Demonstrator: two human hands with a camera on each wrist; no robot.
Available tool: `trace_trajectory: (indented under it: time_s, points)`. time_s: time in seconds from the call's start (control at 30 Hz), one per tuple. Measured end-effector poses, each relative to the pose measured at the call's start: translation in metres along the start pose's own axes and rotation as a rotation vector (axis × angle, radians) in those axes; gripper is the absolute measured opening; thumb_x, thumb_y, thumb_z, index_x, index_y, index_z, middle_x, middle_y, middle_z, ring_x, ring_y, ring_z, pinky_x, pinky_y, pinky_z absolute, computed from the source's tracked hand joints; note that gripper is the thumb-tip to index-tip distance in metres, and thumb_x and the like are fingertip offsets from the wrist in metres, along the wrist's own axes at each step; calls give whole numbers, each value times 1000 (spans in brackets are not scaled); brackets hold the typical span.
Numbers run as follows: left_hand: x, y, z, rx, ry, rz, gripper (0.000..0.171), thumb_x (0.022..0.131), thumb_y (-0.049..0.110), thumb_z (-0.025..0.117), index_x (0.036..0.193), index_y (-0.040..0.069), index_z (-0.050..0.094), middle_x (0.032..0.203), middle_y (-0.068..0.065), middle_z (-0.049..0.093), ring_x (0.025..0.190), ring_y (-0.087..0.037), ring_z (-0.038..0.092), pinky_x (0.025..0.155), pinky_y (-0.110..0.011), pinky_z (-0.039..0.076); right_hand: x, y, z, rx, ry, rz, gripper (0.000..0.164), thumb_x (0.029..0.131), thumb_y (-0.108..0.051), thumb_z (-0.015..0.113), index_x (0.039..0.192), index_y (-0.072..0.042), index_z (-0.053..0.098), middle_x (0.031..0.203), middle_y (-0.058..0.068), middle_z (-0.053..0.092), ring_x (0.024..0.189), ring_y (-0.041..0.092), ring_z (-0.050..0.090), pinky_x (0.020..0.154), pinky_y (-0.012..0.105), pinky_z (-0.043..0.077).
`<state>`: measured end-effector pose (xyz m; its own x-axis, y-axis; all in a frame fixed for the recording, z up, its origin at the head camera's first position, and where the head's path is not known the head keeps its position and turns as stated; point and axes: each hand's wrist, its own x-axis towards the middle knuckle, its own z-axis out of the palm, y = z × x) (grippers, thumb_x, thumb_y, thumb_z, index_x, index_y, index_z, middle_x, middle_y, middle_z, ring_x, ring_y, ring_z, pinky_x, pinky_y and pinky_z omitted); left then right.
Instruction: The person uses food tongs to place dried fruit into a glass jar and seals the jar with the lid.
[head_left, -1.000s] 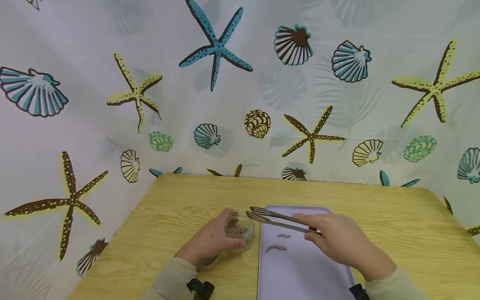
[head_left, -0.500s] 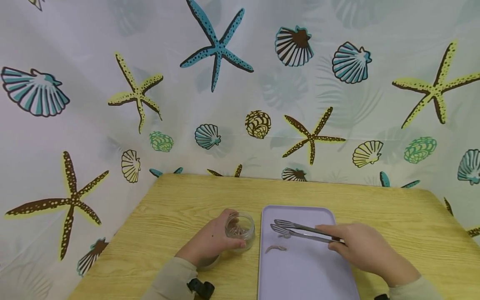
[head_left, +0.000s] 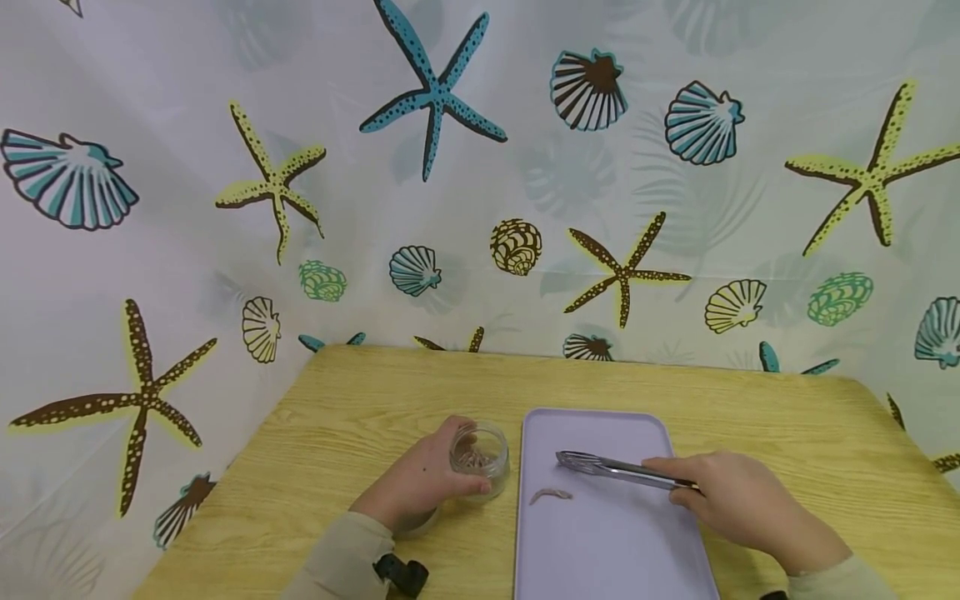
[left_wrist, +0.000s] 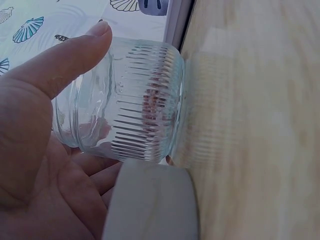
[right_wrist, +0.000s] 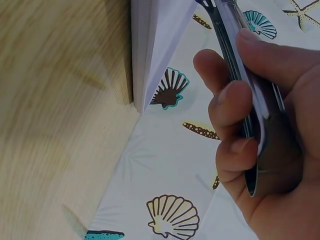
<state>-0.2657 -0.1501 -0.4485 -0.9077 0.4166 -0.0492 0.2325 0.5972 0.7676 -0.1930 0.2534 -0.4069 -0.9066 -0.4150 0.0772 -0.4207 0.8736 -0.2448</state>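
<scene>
"Where are your hands, and what do they hold?"

"At lower centre of the frame, your left hand (head_left: 427, 477) curls round a clear glass jar (head_left: 497, 485) with small pinkish-brown pieces (head_left: 474, 460) inside; its base seems to meet the wood-grain bench (head_left: 390, 383). At lower right, your right hand (head_left: 742, 507) grips metal tongs (head_left: 633, 473), their arms squeezed together, tips low over the upper part of the lavender tray (head_left: 607, 550). One curved piece (head_left: 551, 494) lies on the tray just below those tips, near its left edge."

"How might you do this step well?"

"Squeeze lightly, since the pieces look soft, and lift straight up before going sideways, so the curved one isn't brushed. Hold the jar steady, mouth up."

"What is hard to make out?"

"Whether your tongs pinch anything: their slotted ends cover that spot, and your right wrist view cuts them off at its top edge. The tray's near end leaves the frame. A rounded thing (head_left: 420, 526) under your left wrist is mostly hidden."
</scene>
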Motion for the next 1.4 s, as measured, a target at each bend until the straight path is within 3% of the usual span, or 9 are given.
trace_trajectory:
  time_s: [0.6, 0.8, 1.0, 1.4]
  points:
    - [3, -2, 0, 8, -4, -31, 93, 79, 48, 85, 152, 17, 36, 150, -6, 49, 133, -25, 50, 109, -52, 38, 7, -4, 1, -14, 13, 20, 45, 90, -26, 78, 132, -38, 69, 81, -18, 63, 58, 3, 43, 51, 25, 37]
    - [3, -3, 2, 25, 6, -30, 92, 78, 49, 86, 150, 17, 38, 148, -6, 50, 132, -25, 50, 109, -52, 38, 8, -7, 0, -6, 38, -17, 45, 91, -27, 77, 133, -39, 67, 92, -16, 68, 61, 3, 43, 54, 26, 37]
    - [3, -3, 2, 33, 10, -32, 93, 78, 49, 86, 151, 17, 38, 147, -7, 51, 131, -25, 50, 108, -52, 39, 9, -12, -1, 20, 63, -26, 48, 91, -27, 77, 135, -40, 65, 90, -17, 67, 58, 2, 41, 51, 25, 37]
    - [3, -2, 3, 44, 7, -32, 94, 78, 51, 86, 151, 17, 38, 147, -9, 51, 130, -26, 51, 107, -53, 40, 12, -22, -3, 28, 169, -137, 48, 91, -25, 76, 137, -35, 65, 95, -19, 68, 63, -1, 44, 55, 23, 38]
